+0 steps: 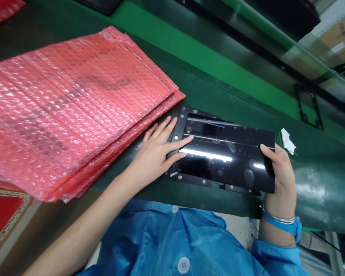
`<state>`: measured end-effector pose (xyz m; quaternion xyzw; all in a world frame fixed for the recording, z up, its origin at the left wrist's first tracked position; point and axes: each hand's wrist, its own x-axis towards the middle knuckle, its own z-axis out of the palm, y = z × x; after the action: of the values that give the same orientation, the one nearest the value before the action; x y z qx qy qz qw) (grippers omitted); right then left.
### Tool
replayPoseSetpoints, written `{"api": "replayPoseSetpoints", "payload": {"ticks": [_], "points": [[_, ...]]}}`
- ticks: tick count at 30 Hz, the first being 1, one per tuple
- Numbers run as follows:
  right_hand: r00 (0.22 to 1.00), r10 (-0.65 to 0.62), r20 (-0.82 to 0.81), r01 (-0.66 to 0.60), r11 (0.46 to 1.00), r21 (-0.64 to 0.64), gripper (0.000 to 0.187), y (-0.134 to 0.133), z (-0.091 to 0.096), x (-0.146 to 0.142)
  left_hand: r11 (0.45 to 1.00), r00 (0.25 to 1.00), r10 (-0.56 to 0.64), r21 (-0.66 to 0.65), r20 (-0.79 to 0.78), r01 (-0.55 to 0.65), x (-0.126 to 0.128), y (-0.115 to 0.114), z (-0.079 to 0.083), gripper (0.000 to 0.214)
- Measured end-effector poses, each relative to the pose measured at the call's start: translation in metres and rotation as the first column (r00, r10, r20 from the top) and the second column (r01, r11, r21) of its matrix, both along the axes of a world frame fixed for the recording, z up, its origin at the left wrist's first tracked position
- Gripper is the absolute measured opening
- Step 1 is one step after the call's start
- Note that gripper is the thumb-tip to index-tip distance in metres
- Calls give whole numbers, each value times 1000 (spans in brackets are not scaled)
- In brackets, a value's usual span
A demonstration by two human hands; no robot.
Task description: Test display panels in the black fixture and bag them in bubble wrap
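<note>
Green surface under factory light. My right hand has its grip closed on the right edge of the glossy black glass panel; left hand lies flat, fingers spread, on its left end. Panel sits on a black frame jig. Stack of pink bubble-wrap bags alongside left, untouched; panel not yet bagged.

Bubble-wrap stack left of glass panel; panel on frame.

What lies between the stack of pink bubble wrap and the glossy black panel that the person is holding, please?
In the head view, the person's left hand lies there, palm down on the green belt, its fingertips resting on the black panel. The bubble wrap stack sits beside it.
</note>
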<state>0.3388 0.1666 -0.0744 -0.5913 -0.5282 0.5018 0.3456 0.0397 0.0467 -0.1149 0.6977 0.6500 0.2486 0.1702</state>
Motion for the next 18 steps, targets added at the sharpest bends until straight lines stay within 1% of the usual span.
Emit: {"api": "replayPoseSetpoints", "payload": {"ticks": [5,7,8,9,10,11,12,13,14,15,16,18], "points": [[998,24,54,-22,999,-34,40,3,1,2,1000,1000,5,-22,5,-5,1,0,2,39],[986,81,146,-76,996,-42,43,8,6,6,1000,1000,9,-25,3,-8,2,0,3,38],[964,124,237,-116,992,-49,42,11,9,9,1000,1000,11,-23,0,-11,2,0,4,38],[916,169,363,-158,986,-62,42,15,12,11,1000,1000,14,-22,-5,-14,2,1,4,37],[834,212,509,-198,977,-81,43,19,16,12,1000,1000,19,-19,-13,-19,3,1,4,37],[717,241,654,-233,967,-101,47,22,19,13,1000,999,22,-16,-23,-23,3,1,4,37],[584,255,770,-261,958,-118,52,25,22,12,1000,999,23,-15,-35,-24,2,2,3,36],[463,259,848,-288,948,-133,55,28,24,11,1000,998,26,-13,-50,-26,1,2,2,36],[372,254,893,-314,940,-137,57,30,25,9,1000,998,26,-11,-65,-26,-1,1,2,36],[320,241,916,-338,933,-127,58,31,26,6,1000,996,25,-6,-82,-25,-3,1,1,36],[302,218,928,-357,929,-101,57,33,26,4,1000,995,21,0,-97,-21,-4,1,1,36],[326,158,932,-363,931,-31,53,38,25,1,999,991,23,33,-129,-19,-4,0,4,36]]}}
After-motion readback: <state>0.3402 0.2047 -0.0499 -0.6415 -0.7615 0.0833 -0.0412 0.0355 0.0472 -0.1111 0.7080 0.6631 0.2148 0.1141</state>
